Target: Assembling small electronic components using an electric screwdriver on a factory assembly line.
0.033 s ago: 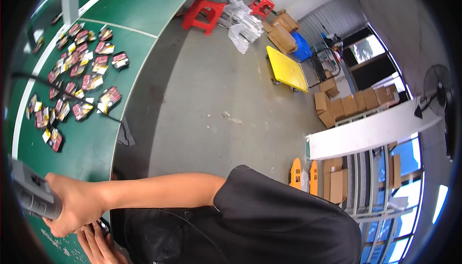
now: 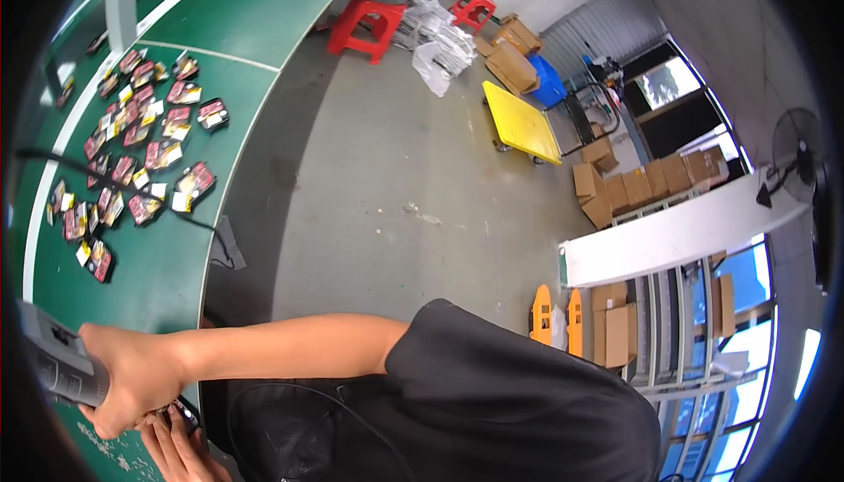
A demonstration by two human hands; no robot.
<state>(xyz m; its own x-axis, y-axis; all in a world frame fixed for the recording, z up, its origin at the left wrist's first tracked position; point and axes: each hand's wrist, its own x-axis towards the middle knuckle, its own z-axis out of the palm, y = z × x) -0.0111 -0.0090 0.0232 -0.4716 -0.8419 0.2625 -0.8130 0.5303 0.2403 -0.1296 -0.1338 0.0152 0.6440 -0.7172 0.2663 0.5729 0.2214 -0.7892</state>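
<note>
At the lower left, my right hand is wrapped round a thick grey hand-held power tool with a black switch. The tool's front end runs out of the picture. Just below it, my left hand grips a small dark, shiny object, mostly hidden by the fingers. Both hands are close together over the green table. Farther along it lie several small red-and-black packs with white and yellow tags, loosely grouped. A black cable crosses above them.
White scraps litter the table by my hands. Beyond the table edge stand a red stool, a yellow platform trolley and cardboard boxes. A metal shelf rack and a fan are at the right.
The view has shifted slightly, so the table and packs sit a little farther left. My right hand and the power tool appear slightly lower. Both hands keep their hold.
</note>
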